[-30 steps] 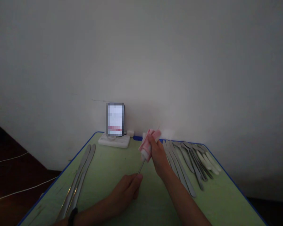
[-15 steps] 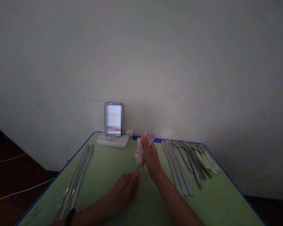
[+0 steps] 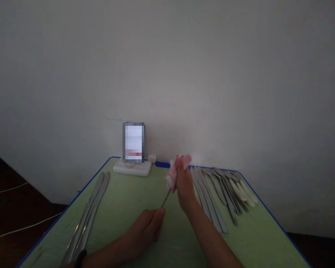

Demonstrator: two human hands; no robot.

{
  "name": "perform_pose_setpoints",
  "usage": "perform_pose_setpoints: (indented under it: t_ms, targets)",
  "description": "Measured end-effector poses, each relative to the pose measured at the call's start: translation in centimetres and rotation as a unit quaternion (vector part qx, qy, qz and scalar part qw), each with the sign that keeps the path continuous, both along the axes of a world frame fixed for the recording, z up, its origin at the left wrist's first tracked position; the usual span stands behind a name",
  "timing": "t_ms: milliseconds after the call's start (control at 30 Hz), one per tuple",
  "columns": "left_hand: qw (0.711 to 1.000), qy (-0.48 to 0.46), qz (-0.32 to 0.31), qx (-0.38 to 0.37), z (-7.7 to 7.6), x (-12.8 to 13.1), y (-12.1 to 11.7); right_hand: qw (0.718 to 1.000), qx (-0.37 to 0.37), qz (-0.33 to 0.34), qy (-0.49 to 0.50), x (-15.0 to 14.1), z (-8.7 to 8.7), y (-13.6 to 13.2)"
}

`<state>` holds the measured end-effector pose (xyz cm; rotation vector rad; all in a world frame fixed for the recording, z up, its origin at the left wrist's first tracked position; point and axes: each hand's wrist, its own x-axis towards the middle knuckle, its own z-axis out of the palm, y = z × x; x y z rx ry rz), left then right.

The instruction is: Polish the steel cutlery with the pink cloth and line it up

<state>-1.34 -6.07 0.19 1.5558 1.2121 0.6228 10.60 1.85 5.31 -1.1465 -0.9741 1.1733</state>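
Note:
Low in the middle, my left hand [image 3: 147, 227] is closed round one end of a table knife [image 3: 166, 197], whose thin metal length shows edge-on between my two hands. A pink and white cloth [image 3: 172, 175] is wrapped around the far part of the knife. My right hand [image 3: 184, 182] grips that cloth from the right side, thumb on top. The knife's far end is hidden in the cloth, and its near end is covered by my left fingers. Both hands are above the green table [image 3: 134, 197].
Two table knives [image 3: 93, 212] lie side by side at the left. On the right are several more knives [image 3: 209, 201], forks and spoons [image 3: 226, 190], and white-handled cutlery [image 3: 241, 190]. A phone [image 3: 134, 143] stands on a white base [image 3: 132, 168] against the wall [image 3: 167, 74].
My right hand has slid the cloth up and away along the knife, to the right. More of the metal shows near my left hand, and the far tip is now covered.

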Motion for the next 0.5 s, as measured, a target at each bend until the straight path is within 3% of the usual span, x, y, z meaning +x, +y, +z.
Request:
perform_pose_setpoints:
  t_ms: [200, 300, 500]
  targets:
    - [0.999, 0.002, 0.031, -0.009, -0.5, 0.2, 0.6, 1.000, 0.003, 0.028, 0.010, -2.3, -1.6, -1.1]
    - [1.000, -0.001, 0.014, -0.001, -0.8, -0.1, 0.5, 1.000, -0.001, 0.015, 0.020, -1.2, -0.9, -0.5]
    - [0.993, -0.069, -0.035, -0.090, -1.4, -0.7, 0.1, 0.993, 0.028, -0.075, 0.082, 2.1, 1.0, 1.2]
